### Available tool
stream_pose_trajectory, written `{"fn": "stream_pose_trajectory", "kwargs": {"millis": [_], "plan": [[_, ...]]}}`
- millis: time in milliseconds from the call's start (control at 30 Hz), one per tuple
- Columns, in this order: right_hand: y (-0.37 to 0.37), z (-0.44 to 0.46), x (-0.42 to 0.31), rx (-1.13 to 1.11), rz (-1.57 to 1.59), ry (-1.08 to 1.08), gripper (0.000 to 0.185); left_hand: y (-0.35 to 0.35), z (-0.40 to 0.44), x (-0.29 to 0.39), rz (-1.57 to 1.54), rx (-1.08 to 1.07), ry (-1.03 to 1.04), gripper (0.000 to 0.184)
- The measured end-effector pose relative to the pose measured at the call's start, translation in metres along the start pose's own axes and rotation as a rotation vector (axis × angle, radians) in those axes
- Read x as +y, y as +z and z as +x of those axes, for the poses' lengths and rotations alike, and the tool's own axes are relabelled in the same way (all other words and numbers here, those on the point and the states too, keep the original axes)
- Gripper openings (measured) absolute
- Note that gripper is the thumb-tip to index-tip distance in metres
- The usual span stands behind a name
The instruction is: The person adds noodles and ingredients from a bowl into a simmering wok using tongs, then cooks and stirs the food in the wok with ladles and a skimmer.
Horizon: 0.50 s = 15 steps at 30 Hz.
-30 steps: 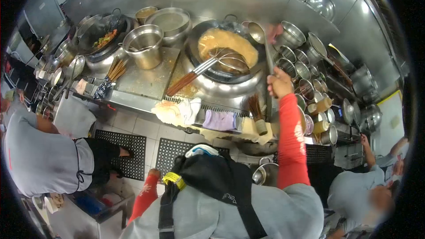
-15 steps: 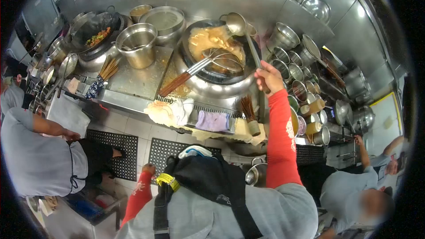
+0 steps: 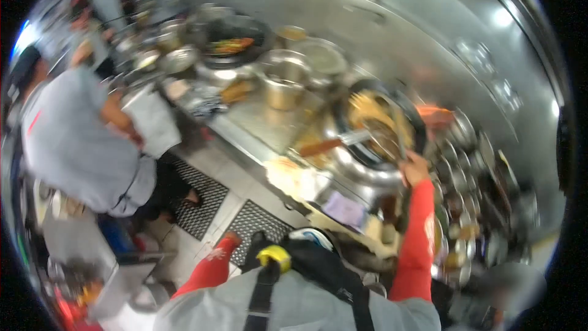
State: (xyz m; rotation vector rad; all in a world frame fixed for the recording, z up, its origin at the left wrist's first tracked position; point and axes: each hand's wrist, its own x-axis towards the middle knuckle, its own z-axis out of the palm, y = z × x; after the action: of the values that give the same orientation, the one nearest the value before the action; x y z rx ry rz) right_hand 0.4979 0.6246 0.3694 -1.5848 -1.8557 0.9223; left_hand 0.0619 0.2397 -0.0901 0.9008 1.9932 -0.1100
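R grip (image 3: 415, 168): clenched on ladle (image 3: 401, 132), just outside wok (image 3: 418, 125).
Ladle pos.: extended from R grip over wok; far end blurred.
Strainer (image 3: 383, 142): laid across wok.
L grip (image 3: 233, 238): well apart from wok; state can't be told.

Ladle (image 3: 401, 135), one: handle now over right part of wok (image 3: 419, 124); bowl, formerly distinct at far rim, now too blurred to place. Right hand (image 3: 415, 168): shifted, now just beside wok's near-right rim. Sauce (image 3: 365, 109): visible patch narrower. Orange patch (image 3: 436, 116), nature unclear: brighter, larger, beside wok's right rim. Co-worker's dark cap (image 3: 27, 64): newly in view. Camera view: turned, more blurred.
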Motion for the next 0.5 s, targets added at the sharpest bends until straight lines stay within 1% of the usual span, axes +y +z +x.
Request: {"fn": "stream_pose_trajectory", "kwargs": {"millis": [33, 100, 133, 167, 200, 267, 300, 367, 400, 467, 500], "plan": [[0.008, -0.001, 0.003, 0.049, -0.096, -0.213, 0.04, 0.02, 0.019, -0.014, 0.06, 0.276, 0.206, 0.032], [0.022, -0.007, 0.011, 0.051, 0.052, -0.13, 0.05, -0.007, -0.019, 0.013, -0.083, 0.116, 0.086, 0.032], [0.029, -0.009, 0.014, 0.057, 0.127, -0.089, 0.057, -0.003, -0.021, 0.014, -0.066, 0.142, 0.054, 0.033], [0.032, -0.009, 0.024, 0.038, 0.233, -0.13, 0.056, 0.001, -0.023, 0.016, -0.049, 0.167, 0.022, 0.033], [0.037, -0.012, 0.025, 0.041, 0.301, -0.131, 0.059, 0.002, -0.025, 0.016, -0.049, 0.144, 0.007, 0.034], [0.032, -0.012, -0.006, -0.051, 0.251, 0.039, 0.059, 0.004, -0.026, 0.013, -0.065, 0.061, -0.024, 0.036], [0.028, 0.01, 0.019, -0.047, 0.201, 0.009, 0.059, 0.007, -0.026, 0.011, -0.061, 0.0, -0.036, 0.037], [0.026, 0.014, 0.011, -0.018, 0.103, -0.042, 0.059, 0.009, -0.023, 0.004, -0.025, -0.142, -0.069, 0.039], [0.023, 0.009, 0.004, 0.007, 0.072, -0.078, 0.058, 0.012, -0.033, -0.001, -0.137, -0.073, -0.089, 0.03], [0.015, -0.013, -0.012, 0.069, 0.091, -0.1, 0.058, 0.029, -0.01, -0.021, -0.282, -0.024, -0.141, 0.038], [0.012, -0.026, -0.023, 0.086, 0.133, -0.085, 0.058, 0.04, 0.007, -0.035, -0.276, -0.027, -0.13, 0.035]]}}
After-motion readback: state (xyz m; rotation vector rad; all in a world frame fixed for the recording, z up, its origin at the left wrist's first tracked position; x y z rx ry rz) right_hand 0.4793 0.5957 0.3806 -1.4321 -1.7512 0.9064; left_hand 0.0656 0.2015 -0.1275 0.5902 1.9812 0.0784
